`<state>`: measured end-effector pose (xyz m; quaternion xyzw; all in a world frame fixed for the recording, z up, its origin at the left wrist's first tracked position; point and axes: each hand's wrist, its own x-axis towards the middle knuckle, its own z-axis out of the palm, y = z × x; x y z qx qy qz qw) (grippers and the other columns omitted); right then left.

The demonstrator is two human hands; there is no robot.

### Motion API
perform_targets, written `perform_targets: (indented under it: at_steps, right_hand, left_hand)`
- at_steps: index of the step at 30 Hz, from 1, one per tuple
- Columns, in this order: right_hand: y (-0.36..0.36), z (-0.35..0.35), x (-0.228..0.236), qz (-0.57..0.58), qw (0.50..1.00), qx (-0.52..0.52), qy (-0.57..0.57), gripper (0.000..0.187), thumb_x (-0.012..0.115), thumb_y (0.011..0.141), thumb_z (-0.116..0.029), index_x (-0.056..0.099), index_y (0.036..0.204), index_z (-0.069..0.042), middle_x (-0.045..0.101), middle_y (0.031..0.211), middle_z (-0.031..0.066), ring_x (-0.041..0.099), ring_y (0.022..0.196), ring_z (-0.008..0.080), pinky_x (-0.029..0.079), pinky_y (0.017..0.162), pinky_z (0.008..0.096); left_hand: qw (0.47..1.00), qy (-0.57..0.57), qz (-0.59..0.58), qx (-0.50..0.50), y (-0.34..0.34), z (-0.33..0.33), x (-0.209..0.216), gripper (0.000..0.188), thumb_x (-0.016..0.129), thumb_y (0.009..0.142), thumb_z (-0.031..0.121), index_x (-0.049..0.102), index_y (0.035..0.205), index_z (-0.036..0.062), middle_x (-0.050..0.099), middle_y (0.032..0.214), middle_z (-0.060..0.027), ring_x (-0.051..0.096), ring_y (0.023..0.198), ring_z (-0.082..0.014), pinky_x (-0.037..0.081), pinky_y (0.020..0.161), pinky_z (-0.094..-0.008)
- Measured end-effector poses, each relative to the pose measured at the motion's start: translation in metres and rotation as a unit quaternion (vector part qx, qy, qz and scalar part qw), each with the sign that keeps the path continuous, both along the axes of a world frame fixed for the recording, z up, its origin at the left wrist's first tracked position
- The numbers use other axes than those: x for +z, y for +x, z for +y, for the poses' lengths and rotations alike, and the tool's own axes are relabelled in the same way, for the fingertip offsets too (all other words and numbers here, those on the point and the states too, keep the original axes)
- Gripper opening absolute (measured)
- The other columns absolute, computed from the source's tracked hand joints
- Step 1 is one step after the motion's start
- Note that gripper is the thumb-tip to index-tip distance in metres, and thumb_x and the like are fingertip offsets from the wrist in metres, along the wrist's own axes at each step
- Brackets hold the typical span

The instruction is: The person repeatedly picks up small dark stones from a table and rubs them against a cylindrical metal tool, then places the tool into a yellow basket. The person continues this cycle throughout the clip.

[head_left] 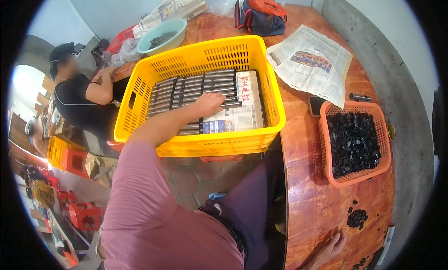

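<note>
My left hand reaches into a yellow plastic crate. Its fingers close over the end of a dark grey metal tube, one of several lying side by side in rows there. A sheet of newspaper lies in the right part of the crate, under the tube ends. On the wooden table at the lower right rests my right hand, fingers stretched and holding nothing. A small heap of black plastic caps sits just beyond it.
An orange basket full of black caps stands on the table, with a phone beside it. Farther back are a newspaper, a bag and a pale green basin. A person sits at the left.
</note>
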<state>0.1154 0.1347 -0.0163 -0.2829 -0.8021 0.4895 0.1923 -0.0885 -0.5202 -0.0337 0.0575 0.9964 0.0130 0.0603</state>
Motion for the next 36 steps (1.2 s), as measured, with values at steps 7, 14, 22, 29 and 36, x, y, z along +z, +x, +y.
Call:
perform_targets:
  at_steps: [7,14,22,29,36]
  right_hand:
    - [-0.003,-0.001,-0.004,0.042,0.998,0.018,-0.030,0.027,0.057,0.107,-0.014,0.062,0.127,0.004,0.066,0.120,0.0153,0.064,0.107,0.0242,0.056,0.092,0.0353]
    - [-0.001,0.000,0.000,0.095,0.993,0.058,-0.032,0.024,0.066,0.100,-0.007,0.067,0.121,0.006,0.070,0.109,0.0167,0.067,0.092,0.0244,0.062,0.080,0.0335]
    - [-0.002,-0.005,0.009,0.072,0.996,0.057,0.018,0.025,0.066,0.100,-0.006,0.067,0.121,0.007,0.069,0.111,0.0164,0.066,0.094,0.0246,0.062,0.082,0.0337]
    - [-0.003,0.002,0.000,0.070,0.996,0.057,0.021,0.027,0.067,0.100,-0.008,0.067,0.122,0.008,0.069,0.113,0.0180,0.067,0.096,0.0257,0.063,0.084,0.0342]
    - [-0.004,-0.002,0.008,0.031,0.990,0.072,0.118,0.028,0.068,0.100,-0.012,0.069,0.117,0.009,0.070,0.111,0.0195,0.067,0.094,0.0253,0.063,0.082,0.0344]
  left_hand:
    - [0.999,-0.013,-0.043,0.016,0.014,-0.021,0.008,0.040,0.079,0.089,0.027,0.063,0.113,-0.0013,0.066,0.114,-0.0194,0.067,0.110,-0.0382,0.058,0.089,-0.0481]
    - [0.999,-0.002,0.001,0.042,0.028,-0.031,0.031,0.040,0.070,0.097,0.032,0.061,0.123,0.0031,0.064,0.120,-0.0162,0.065,0.114,-0.0370,0.056,0.091,-0.0468]
    - [0.992,0.019,0.123,0.024,0.010,-0.045,0.002,0.067,0.058,0.104,0.041,0.040,0.155,0.0019,0.039,0.160,-0.0255,0.040,0.146,-0.0426,0.035,0.121,-0.0473]
    - [0.993,0.035,-0.011,0.109,-0.030,0.002,-0.011,0.089,0.028,0.106,0.069,0.015,0.167,0.0057,0.008,0.173,-0.0239,0.006,0.161,-0.0405,0.010,0.129,-0.0588]
    - [0.986,-0.013,-0.013,0.166,-0.042,0.004,-0.047,0.089,0.021,0.106,0.070,0.014,0.167,0.0046,0.008,0.172,-0.0251,0.007,0.161,-0.0398,0.009,0.128,-0.0611]
